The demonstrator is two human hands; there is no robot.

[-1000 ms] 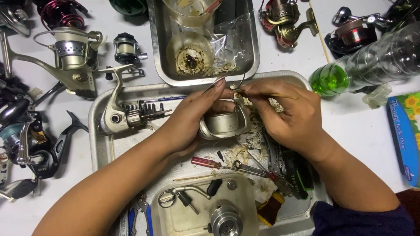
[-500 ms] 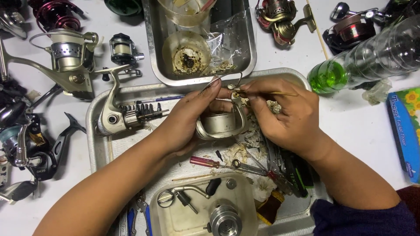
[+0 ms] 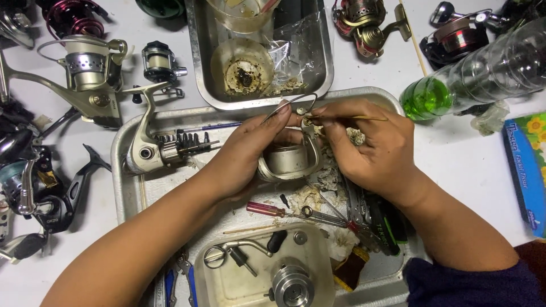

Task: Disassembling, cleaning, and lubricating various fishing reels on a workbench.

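Observation:
My left hand [image 3: 247,153] grips a silver fishing-reel rotor with its wire bail arm [image 3: 287,162], held over a metal tray [image 3: 122,165]. My right hand [image 3: 369,150] pinches a thin wooden stick [image 3: 364,118] whose tip touches the bail arm's joint near my left fingertips. A silver reel body [image 3: 156,150] lies in the tray just left of my left hand. Under my hands lie a red-handled screwdriver [image 3: 267,209], a small wrench [image 3: 324,216] and greasy tissue scraps [image 3: 333,176].
A second metal tray [image 3: 199,62] behind holds a dirty round dish and a plastic bag. Several fishing reels lie at the left [image 3: 85,74] and top right [image 3: 369,25]. A clear bottle with green liquid [image 3: 472,74] lies at the right, a tissue pack [image 3: 526,170] beyond. A plastic tub with parts [image 3: 261,273] sits near me.
Both hands have stayed on the rotor, with only small shifts of the stick at the bail joint. The view has shifted slightly.

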